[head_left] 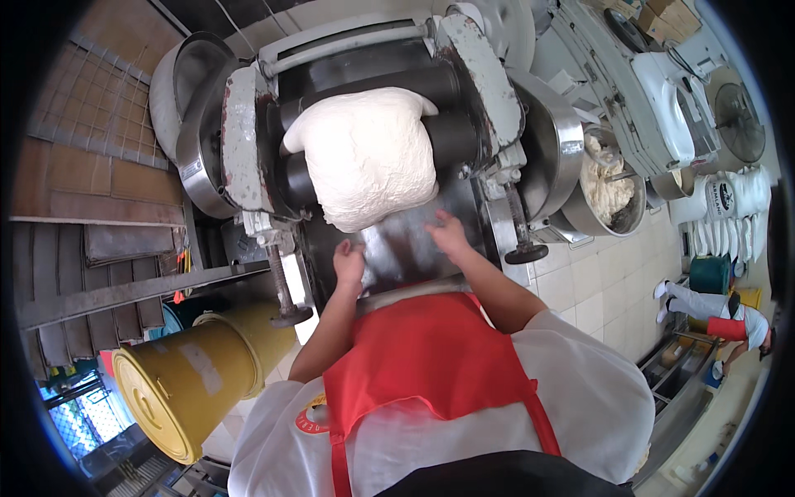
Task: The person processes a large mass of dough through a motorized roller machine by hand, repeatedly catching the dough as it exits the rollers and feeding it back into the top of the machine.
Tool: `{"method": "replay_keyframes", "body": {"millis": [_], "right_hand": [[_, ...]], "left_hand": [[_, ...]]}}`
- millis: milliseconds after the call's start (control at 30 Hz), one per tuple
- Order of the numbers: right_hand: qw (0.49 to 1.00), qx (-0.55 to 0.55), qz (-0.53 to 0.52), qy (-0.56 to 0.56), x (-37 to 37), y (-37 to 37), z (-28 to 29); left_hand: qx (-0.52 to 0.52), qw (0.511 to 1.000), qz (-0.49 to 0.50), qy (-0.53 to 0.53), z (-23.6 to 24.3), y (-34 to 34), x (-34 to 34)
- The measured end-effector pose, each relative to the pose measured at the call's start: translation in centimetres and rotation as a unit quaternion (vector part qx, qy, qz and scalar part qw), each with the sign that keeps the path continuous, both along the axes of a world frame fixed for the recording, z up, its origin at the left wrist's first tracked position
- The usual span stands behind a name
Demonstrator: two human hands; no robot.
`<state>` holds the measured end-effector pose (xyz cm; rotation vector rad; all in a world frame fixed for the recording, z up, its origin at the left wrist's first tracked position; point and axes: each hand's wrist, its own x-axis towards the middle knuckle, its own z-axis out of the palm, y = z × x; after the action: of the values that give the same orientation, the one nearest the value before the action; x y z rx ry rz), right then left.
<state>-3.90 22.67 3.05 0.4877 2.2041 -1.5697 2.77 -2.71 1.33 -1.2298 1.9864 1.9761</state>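
A large pale lump of dough (373, 157) lies over the dark rollers of a dough sheeter (495, 70), its near end hanging toward me above the dark metal tray (397, 257). Just below the dough's near left corner is my left hand (349, 263), fingers bent but apart, with nothing visible in it. My right hand (448, 234) hovers by the near right side of the dough, its fingers spread and free. Neither hand appears to touch the dough.
Two screw handles (290, 315) (527, 252) stick out at the sheeter's near corners. A yellow lidded bin (178, 381) stands to the left. On the right are a mixer bowl (609, 186) with dough, stacked white sacks (733, 215) and, farther off, another person (729, 319).
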Motion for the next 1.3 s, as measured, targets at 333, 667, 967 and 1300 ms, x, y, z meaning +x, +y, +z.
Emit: {"method": "replay_keyframes", "body": {"millis": [333, 667, 967, 1300], "right_hand": [[0.917, -0.061, 0.392, -0.044, -11.1, -1.9, 2.8], [0.94, -0.319, 0.014, 0.118, -4.9, -3.2, 7.5], [0.915, -0.351, -0.087, 0.178, -6.7, -3.7, 15.2], [0.995, -0.089, -0.029, 0.045, -2.1, 0.0, 1.0]], "left_hand": [[0.086, 0.914, -0.386, 0.09, 2.6, -3.2, -11.8], [0.233, 0.931, -0.133, 0.246, 9.1, -0.9, -7.1], [0.231, 0.902, -0.022, 0.364, 17.1, -1.6, -6.1], [-0.106, 0.988, -0.072, -0.083, -1.1, -1.0, -0.5]]}}
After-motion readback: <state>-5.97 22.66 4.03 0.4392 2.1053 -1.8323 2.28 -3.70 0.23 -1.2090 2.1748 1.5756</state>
